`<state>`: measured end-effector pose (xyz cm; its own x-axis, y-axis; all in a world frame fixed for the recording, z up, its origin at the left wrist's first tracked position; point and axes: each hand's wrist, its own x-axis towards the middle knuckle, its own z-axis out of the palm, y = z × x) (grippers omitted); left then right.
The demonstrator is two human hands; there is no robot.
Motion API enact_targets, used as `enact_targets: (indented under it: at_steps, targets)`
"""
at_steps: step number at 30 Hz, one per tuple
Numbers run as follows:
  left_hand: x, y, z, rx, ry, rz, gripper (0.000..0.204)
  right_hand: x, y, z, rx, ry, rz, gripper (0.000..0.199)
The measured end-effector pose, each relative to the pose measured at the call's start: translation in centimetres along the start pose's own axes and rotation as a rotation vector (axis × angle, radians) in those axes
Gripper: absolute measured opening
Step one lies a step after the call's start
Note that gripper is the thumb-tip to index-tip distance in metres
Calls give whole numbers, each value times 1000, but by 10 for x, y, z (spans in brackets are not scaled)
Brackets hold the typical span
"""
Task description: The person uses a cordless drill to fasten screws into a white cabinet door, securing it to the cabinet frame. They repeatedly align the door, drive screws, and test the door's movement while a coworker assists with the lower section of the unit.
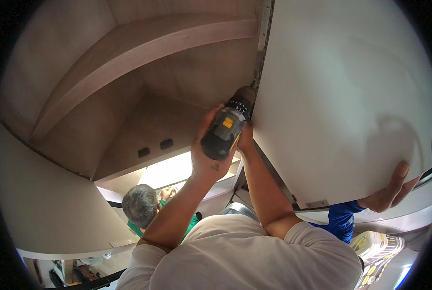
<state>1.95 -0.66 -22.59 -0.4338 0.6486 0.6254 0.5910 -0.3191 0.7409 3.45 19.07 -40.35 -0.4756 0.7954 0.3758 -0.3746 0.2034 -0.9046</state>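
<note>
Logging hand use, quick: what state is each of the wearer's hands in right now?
Left hand: closed around the drill.
Right hand: partly hidden behind it; open or closed cannot be told.

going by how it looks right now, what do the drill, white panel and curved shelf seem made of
Drill: probably hard plastic; the grey and black housing looks moulded.
White panel: perhaps laminate or painted board; smooth with a soft sheen, core not visible.
Curved shelf: wood or wood-look laminate; brownish, faintly grained and fairly matte.
</note>
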Motion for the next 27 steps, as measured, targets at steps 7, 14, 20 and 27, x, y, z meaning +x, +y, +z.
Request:
enact_targets:
  at_steps: [7, 14, 20, 27]
  targets:
    - [0, 2, 2, -11, 11, -5, 74, 1, -4, -1, -1, 5, 80, 26]
    - [0, -4, 2, 1, 27, 32, 74, -4, -22, 5, 116, 3, 124, 29]
    - [3, -5, -3, 18, -7, 43, 74, -5, -29, 8, 333, 28, 179, 29]
    - [8, -7, -5, 24, 30, 49, 74, -5, -22, 8, 265, 37, 111, 19]
